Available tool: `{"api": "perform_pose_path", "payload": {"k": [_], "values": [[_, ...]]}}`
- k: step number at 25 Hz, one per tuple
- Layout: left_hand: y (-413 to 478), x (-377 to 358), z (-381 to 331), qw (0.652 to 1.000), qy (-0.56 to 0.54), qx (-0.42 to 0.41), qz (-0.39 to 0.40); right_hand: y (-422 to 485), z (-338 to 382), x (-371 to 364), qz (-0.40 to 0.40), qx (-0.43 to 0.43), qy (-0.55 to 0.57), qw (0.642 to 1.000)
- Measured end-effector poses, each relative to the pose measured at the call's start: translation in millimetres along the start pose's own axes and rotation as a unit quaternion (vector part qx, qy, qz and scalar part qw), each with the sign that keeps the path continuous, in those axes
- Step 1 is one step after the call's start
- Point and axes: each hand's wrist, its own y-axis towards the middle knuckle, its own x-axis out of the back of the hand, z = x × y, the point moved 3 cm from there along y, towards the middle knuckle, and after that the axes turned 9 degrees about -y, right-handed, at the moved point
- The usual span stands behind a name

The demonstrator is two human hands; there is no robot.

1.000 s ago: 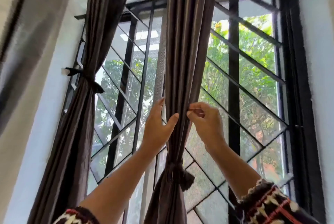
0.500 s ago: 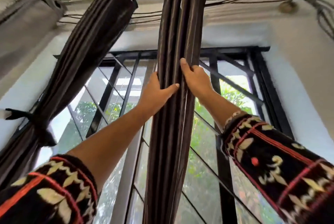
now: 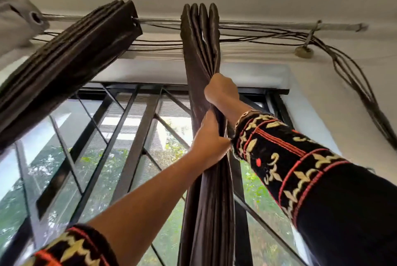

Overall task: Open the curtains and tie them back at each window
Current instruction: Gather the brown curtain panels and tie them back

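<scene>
Middle curtain: the dark brown pleated fabric curtain (image 3: 202,46) hangs from the rod in front of the window, gathered into one narrow bundle that goes straight down and out of the picture at the bottom.
Right hand: the right hand (image 3: 221,91) is closed like a fist around the gathered folds, high up, not far below the rod.
Left hand: the left hand (image 3: 209,143) grips the same bundle just below the right hand, with the fingers wrapped around the cloth.
Left curtain: a second dark brown pleated curtain (image 3: 71,61) hangs on the same rod further to the left, also pressed together in folds, and it slants down toward the left edge.
Grey curtain: a light grey curtain with a metal eyelet (image 3: 17,18) is at the far left end of the rod.
Rod: the silver metal curtain rod (image 3: 257,24) runs just below the ceiling, held by a bracket on the right.
Cables: a bunch of thin dark cables (image 3: 345,68) runs along under the rod and drops down the white wall on the right.
Window: the glass window with a black metal grille (image 3: 120,136) is behind both brown curtains; green leaves show through the glass.
Sleeves: both arms wear black sleeves with a red and cream pattern (image 3: 290,158), and a thin bracelet (image 3: 245,115) is on the right wrist.
</scene>
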Motion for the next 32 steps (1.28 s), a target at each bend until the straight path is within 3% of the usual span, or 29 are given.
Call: {"api": "perform_pose_path", "payload": {"k": [8,20,28,32], "values": [[48,-125,-28,0.992,-0.102,-0.068,0.01,42,-116,52,-0.032,0.001,-0.064,0.997],[94,-303,-44,0.997,-0.074,0.023,-0.009,75,-290,125,-0.049,-0.042,-0.117,0.991],[85,-350,-71,0.998,-0.032,0.05,0.017,65,-337,165,-0.07,-0.069,-0.111,0.989],[68,-341,-75,0.998,0.025,0.062,-0.002,41,-322,165,-0.103,0.004,-0.135,0.985]]}}
